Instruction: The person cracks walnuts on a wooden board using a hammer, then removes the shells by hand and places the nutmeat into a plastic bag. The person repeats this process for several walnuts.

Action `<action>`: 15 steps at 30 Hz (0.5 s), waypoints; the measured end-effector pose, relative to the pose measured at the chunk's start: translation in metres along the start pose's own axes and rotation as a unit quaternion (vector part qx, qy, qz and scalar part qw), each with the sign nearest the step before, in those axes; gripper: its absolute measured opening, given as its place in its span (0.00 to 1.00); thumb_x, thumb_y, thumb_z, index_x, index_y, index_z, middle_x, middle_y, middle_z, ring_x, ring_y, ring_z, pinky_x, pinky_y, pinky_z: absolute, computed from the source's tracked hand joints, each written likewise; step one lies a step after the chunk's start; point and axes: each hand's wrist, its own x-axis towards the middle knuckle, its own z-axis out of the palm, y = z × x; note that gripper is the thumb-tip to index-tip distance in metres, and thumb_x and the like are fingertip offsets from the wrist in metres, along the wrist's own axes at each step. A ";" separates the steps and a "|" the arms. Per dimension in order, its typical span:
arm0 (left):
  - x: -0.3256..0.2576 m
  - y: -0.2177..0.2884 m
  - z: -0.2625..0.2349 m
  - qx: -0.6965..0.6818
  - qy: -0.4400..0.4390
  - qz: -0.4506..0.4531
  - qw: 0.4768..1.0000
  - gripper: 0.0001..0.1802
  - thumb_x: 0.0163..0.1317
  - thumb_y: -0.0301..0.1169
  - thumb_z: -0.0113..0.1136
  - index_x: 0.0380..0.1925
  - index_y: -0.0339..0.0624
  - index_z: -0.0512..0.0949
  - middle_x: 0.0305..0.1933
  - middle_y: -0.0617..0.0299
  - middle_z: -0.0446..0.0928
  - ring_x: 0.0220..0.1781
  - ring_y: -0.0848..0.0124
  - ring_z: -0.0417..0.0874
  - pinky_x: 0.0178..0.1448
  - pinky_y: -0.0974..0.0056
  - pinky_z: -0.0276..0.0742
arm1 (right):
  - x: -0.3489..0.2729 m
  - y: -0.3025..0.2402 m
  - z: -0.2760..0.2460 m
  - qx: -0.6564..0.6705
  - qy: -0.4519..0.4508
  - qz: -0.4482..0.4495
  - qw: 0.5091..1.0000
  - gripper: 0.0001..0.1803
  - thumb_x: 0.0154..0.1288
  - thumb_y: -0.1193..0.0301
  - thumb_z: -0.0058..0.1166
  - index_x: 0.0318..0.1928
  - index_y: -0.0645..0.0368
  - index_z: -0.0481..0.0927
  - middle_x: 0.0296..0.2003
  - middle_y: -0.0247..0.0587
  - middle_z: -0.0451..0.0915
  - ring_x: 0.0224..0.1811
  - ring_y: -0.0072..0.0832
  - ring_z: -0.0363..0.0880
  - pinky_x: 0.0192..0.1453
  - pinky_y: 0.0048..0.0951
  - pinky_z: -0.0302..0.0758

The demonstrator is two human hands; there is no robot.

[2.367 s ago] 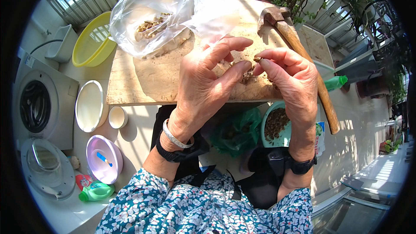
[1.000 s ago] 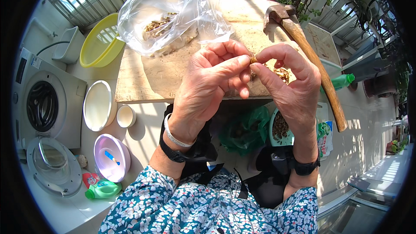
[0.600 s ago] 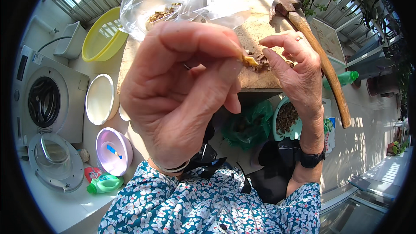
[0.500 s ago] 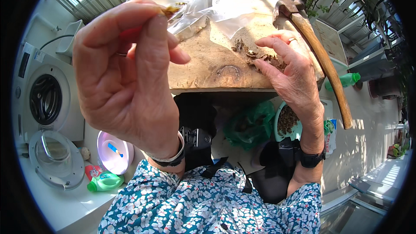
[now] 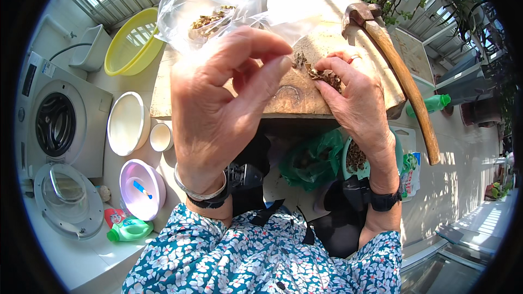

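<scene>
A wooden slab [image 5: 327,38] bears a clear bag [image 5: 250,2], a hammer [image 5: 400,71] and, seemingly, brown shell scraps [image 5: 330,79].

Forearms extended, a person lifts the left hand [image 5: 220,98] above the near edge of the table [image 5: 163,95], thumb and forefinger tips close together, remaining fingers curled. The right hand [image 5: 357,95], toward the near right corner, bends inward with thumb and forefinger parted.
</scene>
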 end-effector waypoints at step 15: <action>0.007 -0.048 0.056 0.201 -0.065 0.078 0.974 0.05 0.53 0.25 0.64 0.31 0.42 0.81 0.26 0.57 0.79 0.29 0.61 0.82 0.34 0.61 0.75 | -0.001 0.000 -0.012 -0.075 0.004 -0.071 0.995 0.15 0.52 0.81 0.62 0.43 0.61 0.82 0.41 0.45 0.78 0.45 0.37 0.77 0.51 0.32 0.73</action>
